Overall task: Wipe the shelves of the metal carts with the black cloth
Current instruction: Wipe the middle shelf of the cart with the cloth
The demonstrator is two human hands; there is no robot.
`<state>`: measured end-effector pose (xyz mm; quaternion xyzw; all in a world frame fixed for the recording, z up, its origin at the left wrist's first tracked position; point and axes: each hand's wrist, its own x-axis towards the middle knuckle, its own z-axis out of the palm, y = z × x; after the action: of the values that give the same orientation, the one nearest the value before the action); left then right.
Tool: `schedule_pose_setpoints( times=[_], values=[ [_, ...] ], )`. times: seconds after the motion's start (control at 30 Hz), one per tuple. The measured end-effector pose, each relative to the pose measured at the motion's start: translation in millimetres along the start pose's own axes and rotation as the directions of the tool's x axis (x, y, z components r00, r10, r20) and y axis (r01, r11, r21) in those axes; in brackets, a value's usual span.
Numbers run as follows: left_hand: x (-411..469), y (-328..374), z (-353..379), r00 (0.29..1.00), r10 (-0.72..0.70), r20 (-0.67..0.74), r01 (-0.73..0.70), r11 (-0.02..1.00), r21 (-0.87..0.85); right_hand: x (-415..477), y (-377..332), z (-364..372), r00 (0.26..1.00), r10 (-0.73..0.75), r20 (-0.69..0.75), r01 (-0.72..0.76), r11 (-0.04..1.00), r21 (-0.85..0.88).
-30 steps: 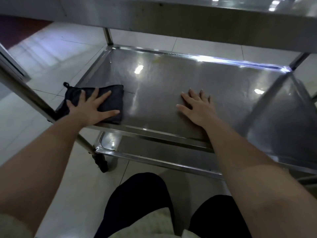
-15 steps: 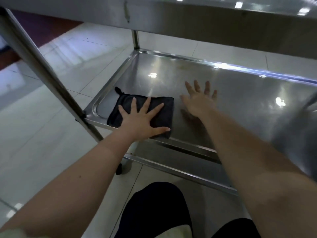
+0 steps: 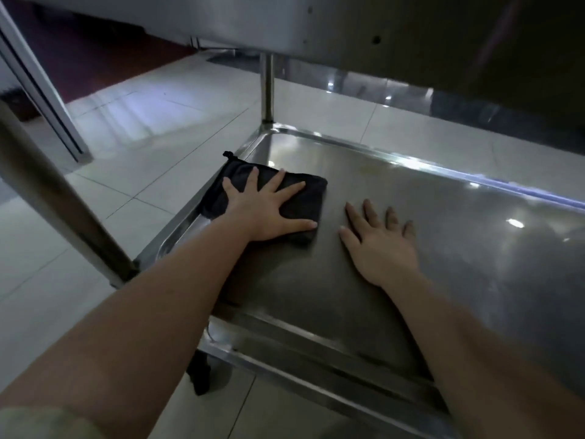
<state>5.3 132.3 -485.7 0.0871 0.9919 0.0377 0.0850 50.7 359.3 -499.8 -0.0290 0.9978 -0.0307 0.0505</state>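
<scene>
The black cloth [image 3: 300, 198] lies folded flat on the middle shelf [image 3: 427, 217] of the metal cart, near the shelf's left edge and roughly midway between its near and far edges, with a small loop at its far left corner hanging over the raised rim. The left hand [image 3: 266, 210] presses down on it palm-flat, fingers [image 3: 292, 188] spread wide across the fabric and the thumb stretched out along the cloth's near edge (nothing is gripped, the hand simply bears on it). Just to the right of the cloth, apart from it, the right hand [image 3: 380, 245] rests palm-down on the bare steel, its fingers also spread wide and holding nothing. Both bare forearms reach in from the shelf's near edge. The steel surface is glossy and carries bright reflections of lights toward its right side and far edge. A round upright post [image 3: 268, 87] rises from the shelf's far left corner to the upper shelf [image 3: 253, 23] overhead, and another post [image 3: 60, 198] slants past the near left corner. Below the near edge, a lower shelf [image 3: 316, 359] shows, with a dark caster [image 3: 199, 375] beneath its left end on the pale tiled floor [image 3: 142, 137].
</scene>
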Motion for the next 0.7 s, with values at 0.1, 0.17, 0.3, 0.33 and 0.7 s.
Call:
schedule_pose_setpoints(
  times=[0.1, 0.17, 0.3, 0.33, 0.7],
  values=[
    [47.6, 4.3, -11.1, 1.0, -0.006, -0.001, 0.006, 1.0, -0.001, 1.7, 1.1, 1.9, 1.0, -0.001, -0.009, 0.001, 1.0, 0.001],
    [72.4, 10.0, -17.4, 1.0, -0.018, -0.006, 0.018, 1.0, -0.009, 4.4, 2.1, 2.3, 1.0, -0.001, -0.009, 0.001, 1.0, 0.002],
    [93.2, 17.8, -22.1, 1.0, -0.006, -0.008, 0.006, 1.0, 0.011, 7.2, 1.6, 0.9, 1.0, 0.01, -0.011, -0.01, 1.0, 0.024],
    [91.0, 17.8, -22.0, 1.0, -0.002, 0.001, 0.002, 1.0, 0.016, 7.3, 1.3, 0.3, 1.0, 0.015, -0.01, -0.015, 1.0, 0.026],
    [-73.5, 0.8, 11.7, 0.991, 0.071, 0.118, -0.076, 0.996, 0.041, 3.9, 4.5, -2.8, 1.0, 0.01, -0.007, -0.01, 0.997, 0.071]
  ],
)
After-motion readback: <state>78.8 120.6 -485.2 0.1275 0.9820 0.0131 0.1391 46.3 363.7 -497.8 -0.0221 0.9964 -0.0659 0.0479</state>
